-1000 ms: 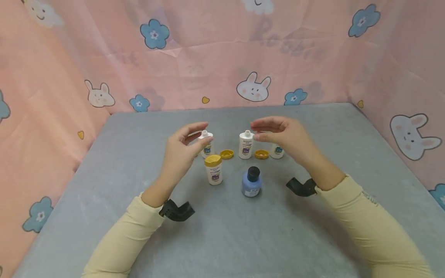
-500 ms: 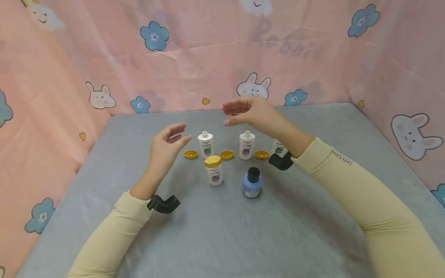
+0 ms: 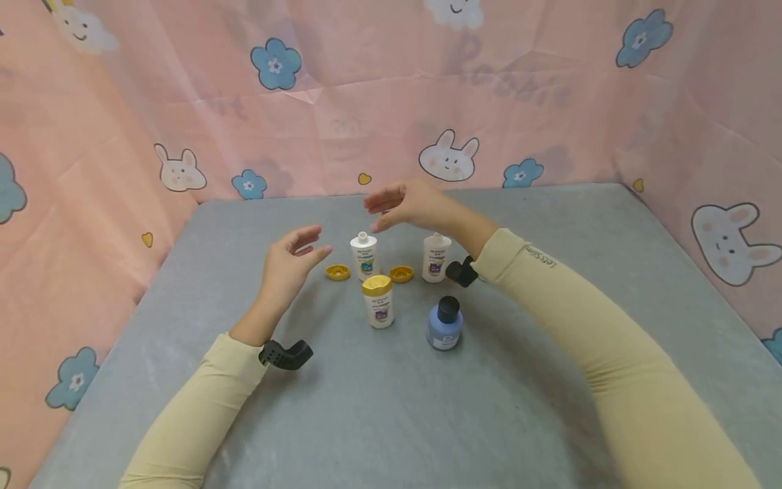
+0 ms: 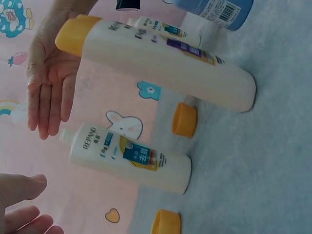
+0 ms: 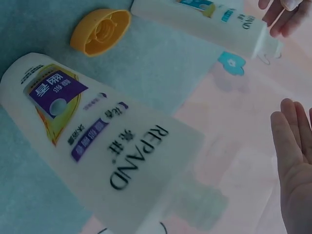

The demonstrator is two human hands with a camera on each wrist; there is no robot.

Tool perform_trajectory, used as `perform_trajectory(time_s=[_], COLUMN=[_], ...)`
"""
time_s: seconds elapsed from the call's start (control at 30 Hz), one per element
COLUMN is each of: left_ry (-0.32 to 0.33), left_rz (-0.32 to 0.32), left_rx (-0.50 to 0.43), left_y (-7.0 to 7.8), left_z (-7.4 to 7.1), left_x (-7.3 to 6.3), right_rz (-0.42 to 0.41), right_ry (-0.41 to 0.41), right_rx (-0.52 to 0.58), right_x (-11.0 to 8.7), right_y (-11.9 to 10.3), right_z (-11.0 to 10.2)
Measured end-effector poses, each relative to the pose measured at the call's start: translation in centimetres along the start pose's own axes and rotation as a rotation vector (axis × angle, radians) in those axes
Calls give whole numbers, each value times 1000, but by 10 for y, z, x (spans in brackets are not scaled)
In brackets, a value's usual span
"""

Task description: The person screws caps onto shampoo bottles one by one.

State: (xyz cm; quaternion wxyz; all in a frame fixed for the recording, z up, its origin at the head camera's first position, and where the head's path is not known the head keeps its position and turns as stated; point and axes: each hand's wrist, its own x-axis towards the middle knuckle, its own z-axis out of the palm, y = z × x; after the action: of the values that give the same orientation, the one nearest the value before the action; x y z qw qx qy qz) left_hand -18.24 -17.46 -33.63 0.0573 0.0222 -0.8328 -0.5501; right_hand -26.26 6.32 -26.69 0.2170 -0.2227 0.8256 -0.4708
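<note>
Fingers spread and holding nothing, my left hand (image 3: pixel 287 268) hovers left of a white uncapped bottle (image 3: pixel 364 258) with a teal label. My right hand (image 3: pixel 415 206) reaches across above the bottles, fingers extended, its thumb near that bottle's neck in the head view. A second uncapped bottle (image 3: pixel 435 261), purple-labelled, stands under the right forearm and fills much of the right wrist view. In front are a white bottle (image 3: pixel 379 305) with its gold cap on and a blue bottle (image 3: pixel 444 329) with a black cap. The right arm hides a third uncapped bottle.
One gold cap (image 3: pixel 338 272) lies left of the teal-labelled bottle, another gold cap (image 3: pixel 401 274) between the two uncapped bottles. A grey cloth (image 3: pixel 379 414) covers the table. Pink printed curtain (image 3: pixel 342 102) encloses the back and sides.
My right hand has moved left from the purple-labelled bottle to above the teal-labelled one. My left hand has drawn back left from the teal-labelled bottle. The bottles stay in place.
</note>
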Motion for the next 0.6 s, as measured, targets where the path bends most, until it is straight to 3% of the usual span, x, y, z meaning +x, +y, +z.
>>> perform_trajectory(time_s=[0.3,0.6], left_ry=[-51,-159], left_rz=[-71,-135], left_rx=[21,85], left_y=[-16,-30], left_z=[0,0], left_x=[11,16], right_rz=[12,51], right_ry=[-53,-110], right_rx=[-40,-54], right_x=[15,25], right_y=[7,15], right_z=[11,20])
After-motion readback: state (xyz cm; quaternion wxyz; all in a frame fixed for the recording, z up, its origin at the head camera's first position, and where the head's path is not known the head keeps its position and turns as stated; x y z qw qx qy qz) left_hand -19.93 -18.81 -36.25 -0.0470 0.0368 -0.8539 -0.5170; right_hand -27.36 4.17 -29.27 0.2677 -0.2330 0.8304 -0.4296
